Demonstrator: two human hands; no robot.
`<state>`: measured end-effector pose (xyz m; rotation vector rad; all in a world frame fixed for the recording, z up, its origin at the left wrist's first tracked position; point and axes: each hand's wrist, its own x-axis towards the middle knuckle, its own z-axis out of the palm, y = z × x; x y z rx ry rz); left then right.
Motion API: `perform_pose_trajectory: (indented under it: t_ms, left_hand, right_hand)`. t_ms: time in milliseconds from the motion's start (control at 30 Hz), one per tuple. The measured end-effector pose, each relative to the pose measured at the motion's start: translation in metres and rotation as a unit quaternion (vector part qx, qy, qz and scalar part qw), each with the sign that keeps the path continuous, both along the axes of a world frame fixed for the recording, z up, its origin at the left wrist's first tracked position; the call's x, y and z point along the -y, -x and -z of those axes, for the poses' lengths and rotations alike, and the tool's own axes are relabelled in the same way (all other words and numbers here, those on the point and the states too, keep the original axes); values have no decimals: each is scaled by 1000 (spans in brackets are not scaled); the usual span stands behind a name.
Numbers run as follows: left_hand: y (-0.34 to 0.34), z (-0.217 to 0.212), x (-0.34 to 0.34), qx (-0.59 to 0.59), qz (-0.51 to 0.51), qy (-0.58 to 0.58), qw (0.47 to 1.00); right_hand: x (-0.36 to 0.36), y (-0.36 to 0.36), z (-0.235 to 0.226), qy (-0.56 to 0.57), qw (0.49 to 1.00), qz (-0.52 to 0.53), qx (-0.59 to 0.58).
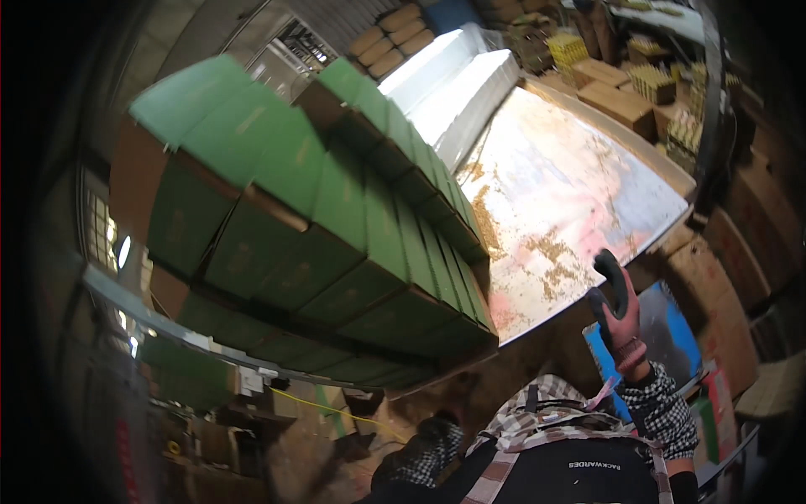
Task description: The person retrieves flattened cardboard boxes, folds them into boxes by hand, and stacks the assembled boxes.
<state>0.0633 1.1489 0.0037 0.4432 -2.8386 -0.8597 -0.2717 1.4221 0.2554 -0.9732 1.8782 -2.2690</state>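
Note:
My right hand [623, 322], in a pink glove with dark fingertips, is raised beside the near edge of a pale, stained tabletop [579, 202]. Its fingers and thumb stand apart with nothing between them. Below that hand is a blue box [672, 323] with a dark patch. My left hand [451, 416] hangs low in shadow by my apron, past a checked sleeve; its fingers do not show clearly. A large stack of green cartons [327, 252] stands ahead on the left, its lower corner close to the table.
Brown debris [546, 256] lies scattered on the table. White long blocks [470, 92] line its far left side. Brown cartons [617, 105] and egg trays [653, 84] are piled at far right. A yellow cord [336, 410] crosses the floor. Another person [594, 29] stands at the back.

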Motion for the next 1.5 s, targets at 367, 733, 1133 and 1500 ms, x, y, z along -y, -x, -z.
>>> perform_pose_trajectory:
  t_ms: [367, 733, 1133, 1500]
  left_hand:
    - [30, 1, 67, -31, -168, 19, 985]
    - [25, -1, 65, 45, -170, -78, 981]
    - [61, -38, 68, 75, -55, -138, 986]
    - [263, -44, -3, 112, 282, -167, 938]
  right_hand:
    - [150, 43, -302, 32, 877, 23, -479]
    - [168, 118, -337, -23, 929, 59, -363]
    - [143, 117, -336, -2, 957, 35, -287]
    - [73, 133, -331, -21, 973, 58, -224]
